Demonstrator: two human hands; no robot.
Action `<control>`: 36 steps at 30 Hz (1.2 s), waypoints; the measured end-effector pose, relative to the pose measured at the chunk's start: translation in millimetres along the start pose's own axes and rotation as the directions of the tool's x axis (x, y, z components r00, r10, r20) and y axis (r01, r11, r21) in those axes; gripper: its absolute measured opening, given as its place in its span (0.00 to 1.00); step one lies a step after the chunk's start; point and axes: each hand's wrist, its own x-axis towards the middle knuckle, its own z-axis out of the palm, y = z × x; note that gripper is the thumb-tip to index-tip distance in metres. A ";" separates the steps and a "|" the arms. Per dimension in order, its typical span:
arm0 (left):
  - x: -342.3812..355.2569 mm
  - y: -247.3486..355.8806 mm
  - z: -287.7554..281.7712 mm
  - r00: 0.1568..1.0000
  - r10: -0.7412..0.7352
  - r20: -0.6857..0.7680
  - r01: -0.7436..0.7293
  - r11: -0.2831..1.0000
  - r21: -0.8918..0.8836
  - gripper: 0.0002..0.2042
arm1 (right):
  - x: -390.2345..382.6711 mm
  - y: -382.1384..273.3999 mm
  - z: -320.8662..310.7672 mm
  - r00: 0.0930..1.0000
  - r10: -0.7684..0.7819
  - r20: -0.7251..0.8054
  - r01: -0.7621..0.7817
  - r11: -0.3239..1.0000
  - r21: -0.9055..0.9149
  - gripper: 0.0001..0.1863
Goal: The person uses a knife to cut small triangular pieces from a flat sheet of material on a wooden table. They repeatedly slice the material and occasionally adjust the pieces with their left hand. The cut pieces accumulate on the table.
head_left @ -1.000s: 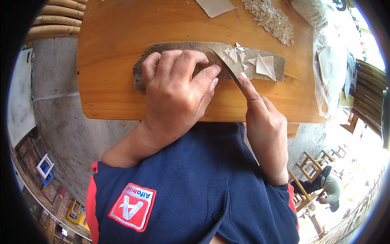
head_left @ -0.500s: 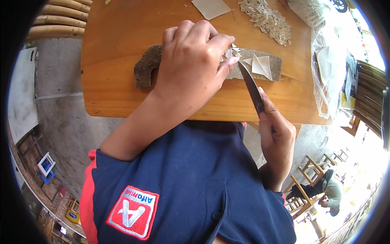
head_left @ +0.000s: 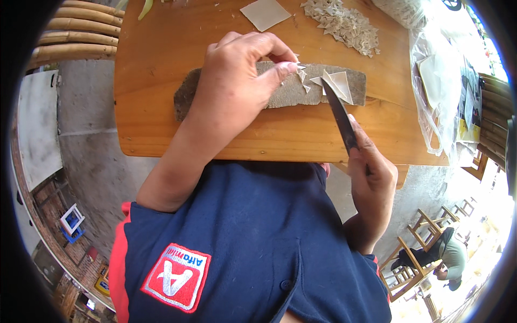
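Observation:
My left hand [head_left: 237, 86] is over the worn grey board [head_left: 291, 97], thumb and forefinger pinched among small white cut pieces [head_left: 303, 75]; their tips hold small pieces. My right hand [head_left: 371, 177] grips a dark-bladed knife [head_left: 339, 113], angled up and left, with its tip at a little stack of white square sheets [head_left: 342, 90] on the board's right part. The board lies along the near part of a wooden table [head_left: 151, 129]. Beyond it are a loose white square sheet [head_left: 265, 13] and a heap of small white cut pieces [head_left: 342, 27].
A plastic bag [head_left: 433, 102] with white sheets lines the table's right side. A green strip [head_left: 144, 9] lies at the far left. Bamboo railing [head_left: 75, 32] stands at upper left. Behind at lower right, a person [head_left: 452, 255] in a green top is among wooden chairs [head_left: 409, 258].
My left hand has risen from the board's left part to the small pieces, its pinch now tighter. The knife has swung away from that hand, rightward toward the square sheets.

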 end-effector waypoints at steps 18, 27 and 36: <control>-18.8 -6.6 -6.4 0.998 -0.005 -0.061 0.006 1.000 0.024 0.05 | 43.8 -10.3 2.1 0.988 -0.135 -0.073 0.116 0.968 -0.224 0.24; -9.9 -15.3 11.7 0.984 0.150 -0.095 -0.137 0.981 0.136 0.07 | 29.8 -10.0 -1.9 0.999 -0.053 -0.008 0.052 0.995 -0.083 0.22; -27.6 -12.2 2.9 0.951 0.283 -0.123 -0.229 0.914 0.335 0.10 | 28.3 -17.4 1.7 0.995 -0.076 0.057 0.083 0.988 -0.133 0.25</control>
